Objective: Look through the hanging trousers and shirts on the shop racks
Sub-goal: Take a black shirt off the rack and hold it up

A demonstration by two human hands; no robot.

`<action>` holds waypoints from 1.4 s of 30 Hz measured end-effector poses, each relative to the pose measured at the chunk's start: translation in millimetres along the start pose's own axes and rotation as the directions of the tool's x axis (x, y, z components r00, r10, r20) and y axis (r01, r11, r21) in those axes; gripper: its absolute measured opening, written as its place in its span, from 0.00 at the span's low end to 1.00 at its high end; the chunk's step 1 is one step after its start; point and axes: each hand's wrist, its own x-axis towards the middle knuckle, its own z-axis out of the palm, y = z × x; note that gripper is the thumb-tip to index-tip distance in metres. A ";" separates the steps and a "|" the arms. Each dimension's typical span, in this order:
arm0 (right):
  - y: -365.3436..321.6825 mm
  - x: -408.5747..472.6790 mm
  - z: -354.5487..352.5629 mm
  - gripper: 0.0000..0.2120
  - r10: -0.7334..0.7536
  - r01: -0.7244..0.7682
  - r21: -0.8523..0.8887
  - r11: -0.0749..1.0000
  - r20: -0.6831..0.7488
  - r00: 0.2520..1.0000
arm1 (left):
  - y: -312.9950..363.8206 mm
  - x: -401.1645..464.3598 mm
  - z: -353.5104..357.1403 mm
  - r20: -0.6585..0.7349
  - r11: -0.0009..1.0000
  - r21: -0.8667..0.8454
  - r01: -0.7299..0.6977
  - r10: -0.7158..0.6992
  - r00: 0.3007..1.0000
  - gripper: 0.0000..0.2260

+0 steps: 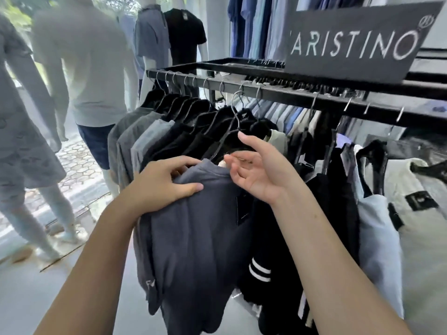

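A black metal rack [285, 91] carries a row of hanging garments on black hangers. At the front hangs a slate-blue shirt [198, 238]. My left hand [162, 184] grips its left shoulder, thumb on the front and fingers curled over the top edge. My right hand [256, 170] hovers at the shirt's collar, palm toward me, fingers apart and holding nothing. Behind the shirt hang black garments [212, 139] and grey ones [135, 139]. To its right hang a black garment with white stripes [261, 269] and pale tops [411, 226].
A dark brand sign [350, 42] stands on top of the rack. More blue shirts [254, 25] hang behind it. Dressed mannequins [84, 68] stand on the left by the shop window. Pale floor [48, 286] lies at the lower left.
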 end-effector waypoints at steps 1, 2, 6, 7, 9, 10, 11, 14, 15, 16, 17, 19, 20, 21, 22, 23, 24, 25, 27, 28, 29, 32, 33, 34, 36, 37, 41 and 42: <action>-3.3 3.6 -0.4 0.29 -0.013 0.013 0.008 1.000 -0.019 1.000 | 0.4 8.1 3.6 -0.002 1.000 -0.008 -0.017 0.017 1.000 0.19; -6.3 7.0 -0.8 0.29 -0.027 0.028 0.018 0.999 -0.039 0.999 | 0.8 15.8 6.6 -0.002 0.999 -0.020 -0.033 0.033 0.999 0.19; -14.1 21.9 -1.0 0.26 -0.093 0.102 0.061 0.993 -0.133 0.987 | 1.4 44.1 19.0 0.043 0.992 -0.089 -0.086 0.090 0.995 0.18; -16.5 25.0 -1.3 0.23 -0.112 0.123 0.066 0.990 -0.150 0.982 | 2.4 50.7 22.4 0.055 0.991 -0.091 -0.101 0.106 0.993 0.18; -22.0 29.8 -2.1 0.16 -0.157 0.171 0.070 0.983 -0.172 0.973 | 5.8 63.2 28.3 0.071 0.989 -0.095 -0.115 0.122 0.990 0.18; -25.4 31.8 -2.2 0.14 -0.179 0.194 0.067 0.979 -0.179 0.967 | 8.5 69.0 31.1 0.075 0.987 -0.106 -0.121 0.129 0.989 0.19; -28.9 34.0 -1.9 0.13 -0.200 0.214 0.062 0.975 -0.186 0.962 | 10.9 75.0 33.9 0.076 0.984 -0.119 -0.132 0.142 0.987 0.19; -40.2 39.7 -0.1 0.13 -0.265 0.281 0.031 0.959 -0.246 0.932 | 20.4 90.5 43.0 0.054 0.971 -0.157 -0.179 0.190 0.980 0.20; -43.7 41.5 0.4 0.12 -0.288 0.305 0.024 0.952 -0.272 0.918 | 23.9 95.6 46.8 0.039 0.966 -0.167 -0.197 0.206 0.978 0.20; -46.6 43.2 0.8 0.12 -0.305 0.323 0.015 0.946 -0.295 0.906 | 27.4 100.5 50.8 0.024 0.962 -0.166 -0.215 0.222 0.975 0.20; -48.5 44.6 0.8 0.13 -0.313 0.330 0.002 0.944 -0.313 0.897 | 30.4 104.6 55.5 0.017 0.960 -0.163 -0.226 0.232 0.973 0.19; -48.6 48.4 -1.3 0.18 -0.302 0.315 -0.022 0.949 -0.354 0.885 | 33.6 110.0 65.6 0.026 0.959 -0.172 -0.224 0.231 0.973 0.18; -47.0 50.6 -3.0 0.22 -0.289 0.303 -0.025 0.953 -0.375 0.881 | 33.0 111.4 71.3 0.040 0.959 -0.185 -0.215 0.226 0.973 0.18; -44.7 52.9 -5.0 0.24 -0.274 0.291 -0.019 0.957 -0.394 0.877 | 31.6 112.0 77.3 0.062 0.959 -0.196 -0.203 0.219 0.974 0.17; -41.8 55.1 -7.7 0.24 -0.259 0.281 -0.007 0.960 -0.409 0.875 | 29.2 111.8 83.4 0.081 0.961 -0.200 -0.192 0.211 0.974 0.17; -38.8 57.0 -10.4 0.23 -0.246 0.277 0.013 0.961 -0.421 0.873 | 26.5 111.2 89.3 0.089 0.962 -0.198 -0.187 0.208 0.974 0.17; -35.9 59.2 -13.2 0.21 -0.240 0.278 0.028 0.960 -0.430 0.871 | 22.9 110.7 94.2 0.082 0.961 -0.200 -0.190 0.210 0.974 0.18; -33.9 61.5 -15.7 0.19 -0.240 0.280 0.026 0.960 -0.441 0.865 | 19.4 110.9 97.9 0.068 0.958 -0.209 -0.196 0.214 0.974 0.20; -31.7 63.6 -18.2 0.13 -0.255 0.281 -0.009 0.960 -0.452 0.855 | 13.9 112.3 104.2 0.056 0.951 -0.229 -0.207 0.226 0.973 0.26; -30.9 63.4 -18.4 0.12 -0.267 0.284 -0.031 0.958 -0.448 0.853 | 11.1 112.8 107.2 0.058 0.948 -0.223 -0.226 0.244 0.968 0.28; -30.1 61.9 -17.6 0.11 -0.289 0.291 -0.064 0.954 -0.445 0.848 | 8.1 112.7 110.6 0.063 0.948 -0.203 -0.244 0.262 0.963 0.30; -25.6 51.9 -18.2 0.14 -0.443 0.336 -0.296 0.894 -0.479 0.758 | -5.3 108.8 121.8 0.088 0.960 -0.163 -0.230 0.246 0.965 0.33; -23.7 46.6 -21.9 0.13 -0.528 0.336 -0.426 0.840 -0.495 0.690 | -10.2 106.5 124.7 0.081 0.957 -0.176 -0.231 0.248 0.965 0.33; -21.9 39.9 -26.6 0.12 -0.617 0.321 -0.555 0.768 -0.505 0.603 | -14.8 104.7 126.8 0.069 0.953 -0.186 -0.238 0.254 0.965 0.32; -20.0 23.8 -37.3 0.11 -0.759 0.257 -0.733 0.630 -0.511 0.403 | -15.5 101.1 127.1 0.042 0.953 -0.168 -0.251 0.261 0.964 0.30; -19.4 16.1 -43.1 0.11 -0.803 0.208 -0.789 0.578 -0.504 0.318 | -13.1 99.1 127.5 0.020 0.955 -0.147 -0.256 0.261 0.965 0.29; -18.2 -5.6 -63.3 0.09 -0.893 -0.012 -0.904 0.427 -0.424 0.153 | 25.1 86.3 127.8 -0.227 0.884 -0.233 -0.405 0.356 0.907 0.23; -20.0 -8.3 -69.1 0.08 -0.903 -0.068 -0.911 0.406 -0.412 0.123 | 36.9 84.5 128.9 -0.267 0.846 -0.262 -0.465 0.399 0.877 0.20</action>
